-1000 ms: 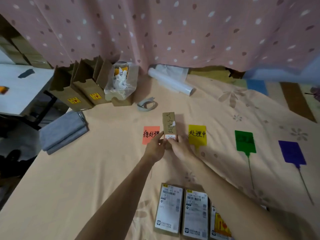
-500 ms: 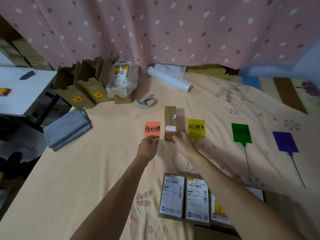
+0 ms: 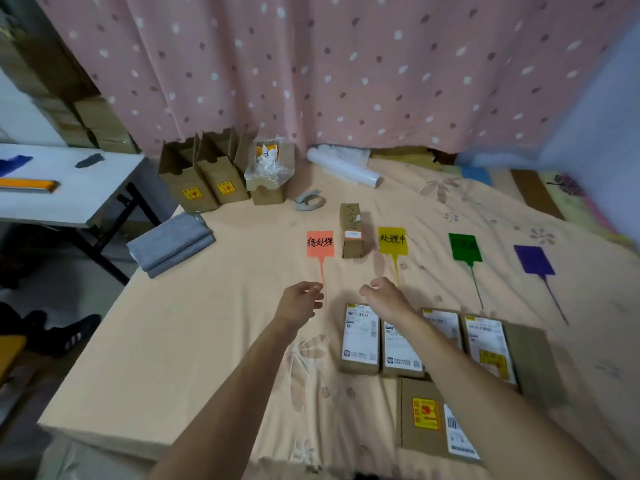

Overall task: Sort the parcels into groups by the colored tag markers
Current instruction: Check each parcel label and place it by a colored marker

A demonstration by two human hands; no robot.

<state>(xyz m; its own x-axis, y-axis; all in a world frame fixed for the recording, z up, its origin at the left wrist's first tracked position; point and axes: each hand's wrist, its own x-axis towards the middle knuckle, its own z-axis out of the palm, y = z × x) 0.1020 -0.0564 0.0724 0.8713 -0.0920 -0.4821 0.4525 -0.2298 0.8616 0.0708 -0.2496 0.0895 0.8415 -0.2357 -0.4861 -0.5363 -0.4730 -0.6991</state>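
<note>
Four coloured tags lie in a row on the peach sheet: an orange tag (image 3: 320, 244), a yellow tag (image 3: 392, 240), a green tag (image 3: 464, 247) and a purple tag (image 3: 533, 259). A small brown parcel (image 3: 352, 231) stands between the orange and yellow tags, free of both hands. My left hand (image 3: 300, 301) and my right hand (image 3: 383, 295) hover below it, fingers loosely curled and holding nothing. Under my right arm lie several labelled parcels: one (image 3: 360, 338) at the left of the row, one with a yellow sticker (image 3: 489, 351) and a larger box (image 3: 431, 419) nearest me.
Open cardboard boxes (image 3: 204, 174) and a plastic-wrapped box (image 3: 268, 174) stand at the back by the dotted curtain. A tape roll (image 3: 309, 200), a white plastic roll (image 3: 343, 167) and folded grey cloth (image 3: 171, 244) lie on the bed. A white table (image 3: 65, 188) stands to the left.
Both hands let go of the small brown parcel and drew back toward me. The parcel stays between the orange and yellow tags.
</note>
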